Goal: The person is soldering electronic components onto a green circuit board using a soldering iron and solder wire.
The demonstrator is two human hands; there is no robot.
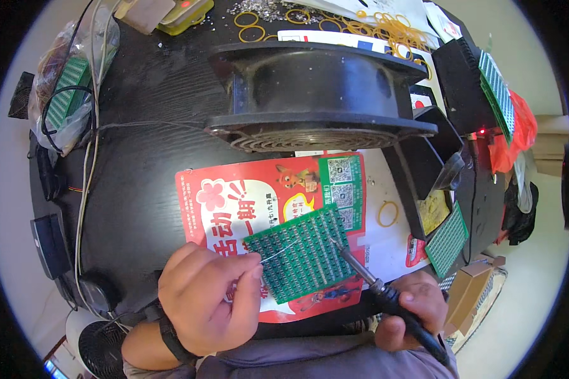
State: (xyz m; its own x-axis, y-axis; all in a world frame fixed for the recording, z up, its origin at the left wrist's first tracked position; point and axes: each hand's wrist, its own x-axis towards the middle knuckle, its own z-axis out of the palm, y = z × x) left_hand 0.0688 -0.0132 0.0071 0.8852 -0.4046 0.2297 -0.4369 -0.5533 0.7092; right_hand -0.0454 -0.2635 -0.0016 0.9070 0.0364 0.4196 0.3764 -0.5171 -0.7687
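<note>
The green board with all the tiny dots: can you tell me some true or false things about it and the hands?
1. The green perforated circuit board lies on a red and white printed paper sheet. True.
2. The right hand holds a pair of scissors. False: it grips a black-handled soldering iron, with its metal tip on the board.
3. The left hand pinches a thin silvery solder wire that reaches onto the board. True.
4. The big round black fan sits between the hands and the person. False: it stands beyond the board, farther from the person.
5. Yellow rubber bands lie on the table behind the fan. True.
</note>
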